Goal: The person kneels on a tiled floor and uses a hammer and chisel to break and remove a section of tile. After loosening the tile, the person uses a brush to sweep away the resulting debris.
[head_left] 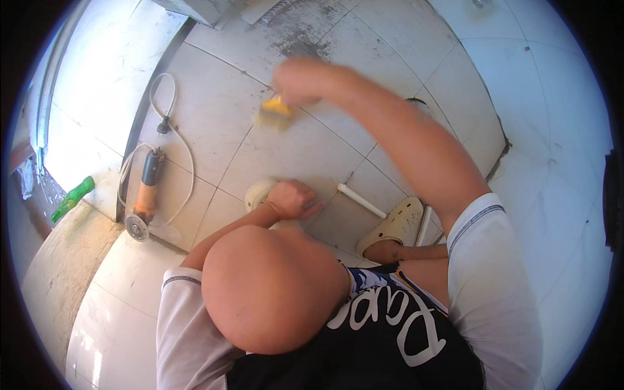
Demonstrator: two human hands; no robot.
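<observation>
My right hand (302,81) is wrapped around the yellow handle of a paintbrush (275,116). Both are smeared by motion over the white floor tiles (312,146), with the bristles pointing down toward me. Just beyond that hand, dark grit (302,45) lies scattered across the tiles. My left hand (294,199) hangs low beside my bent knee, over a cream clog (258,194) on my foot. Its fingers are loosely bent and partly apart, and I see nothing in them.
An angle grinder (149,182) with an orange and black body lies at left, its white cord (192,162) looped on the tiles. A green bottle (73,198) is farther left. Right of my left hand are a white pipe (361,200) and my other clog (396,224).
</observation>
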